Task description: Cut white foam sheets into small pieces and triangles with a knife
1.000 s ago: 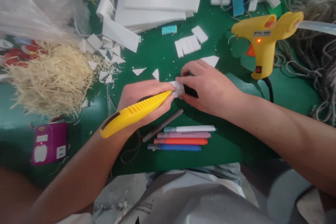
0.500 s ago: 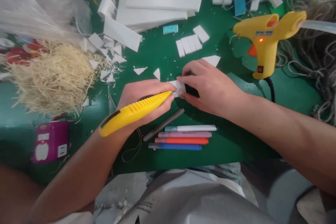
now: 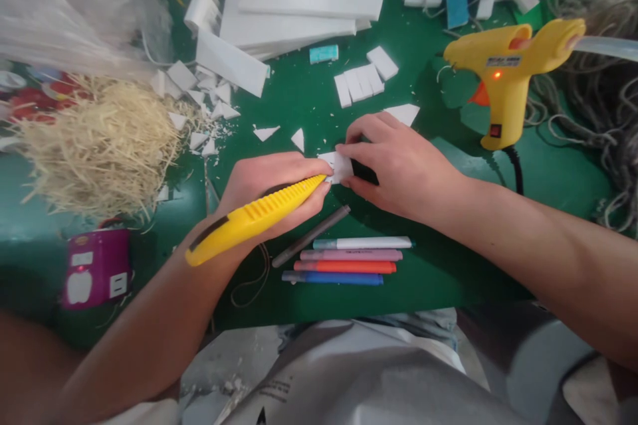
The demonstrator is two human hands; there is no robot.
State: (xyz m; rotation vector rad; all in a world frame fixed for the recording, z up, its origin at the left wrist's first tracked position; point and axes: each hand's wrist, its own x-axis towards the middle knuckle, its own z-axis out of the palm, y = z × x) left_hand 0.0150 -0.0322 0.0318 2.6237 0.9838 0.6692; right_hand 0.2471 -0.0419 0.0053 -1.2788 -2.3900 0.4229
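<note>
In the head view my left hand [image 3: 274, 189] is closed around a yellow utility knife [image 3: 254, 219], its tip pointing right and its butt end lying over my wrist. The knife's tip meets a small white foam piece [image 3: 341, 167] on the green table; the blade itself is hidden by my fingers. My right hand [image 3: 399, 163] pinches the right end of that piece between thumb and fingers. Just beyond my hands lie white foam triangles [image 3: 266, 133] and a row of white foam blocks [image 3: 359, 84]. A grey marker [image 3: 312, 237] lies close below.
Several coloured markers [image 3: 349, 266] lie near the table's front edge. At right a yellow hot glue gun [image 3: 508, 80] stands by tangled cord. White foam sheets [image 3: 299, 3] are stacked at the back. Straw [image 3: 100, 146] and a purple power adapter [image 3: 97, 267] sit at left.
The knife's butt end has dipped slightly down and left, with the tip still at the foam piece. My right hand keeps its hold.
</note>
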